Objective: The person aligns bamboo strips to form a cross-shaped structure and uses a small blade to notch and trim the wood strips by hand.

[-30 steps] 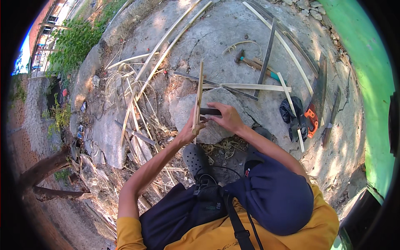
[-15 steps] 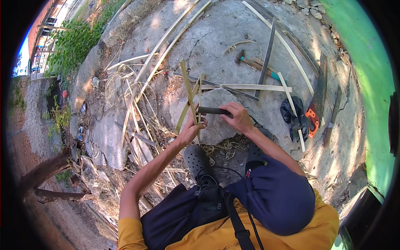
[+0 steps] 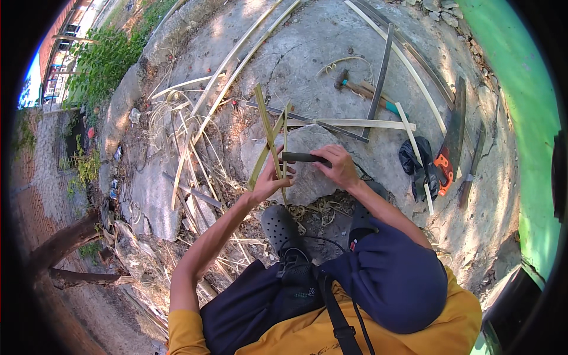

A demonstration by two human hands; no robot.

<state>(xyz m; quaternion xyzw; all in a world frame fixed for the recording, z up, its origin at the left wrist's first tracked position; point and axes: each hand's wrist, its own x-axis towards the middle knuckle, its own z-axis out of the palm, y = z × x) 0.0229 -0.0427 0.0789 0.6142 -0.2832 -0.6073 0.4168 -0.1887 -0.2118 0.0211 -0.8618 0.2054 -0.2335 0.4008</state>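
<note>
My left hand (image 3: 271,181) is closed around crossed greenish bamboo strips (image 3: 264,121), which stand up in front of my feet. Just to the right of it, my right hand (image 3: 339,166) grips a dark, flat, bar-like tool (image 3: 305,157); whether it is a blade or a plain bar I cannot tell. The tool's left end meets a thin upright strip (image 3: 285,139) at my left fingers. Beneath both hands lies a big flat grey stone (image 3: 313,188). The fingertips of my left hand are partly hidden behind the strips.
Beyond the stone lie a hammer (image 3: 355,89), long pale strips (image 3: 236,56) and dark metal bars (image 3: 378,83). To the right are a black plastic bag (image 3: 414,157) and an orange-handled saw (image 3: 445,171). Shavings (image 3: 195,142) litter the left, and a green wall (image 3: 512,77) borders the right.
The left hand and its strips have shifted very slightly. The right hand and the dark tool look almost unmoved.
</note>
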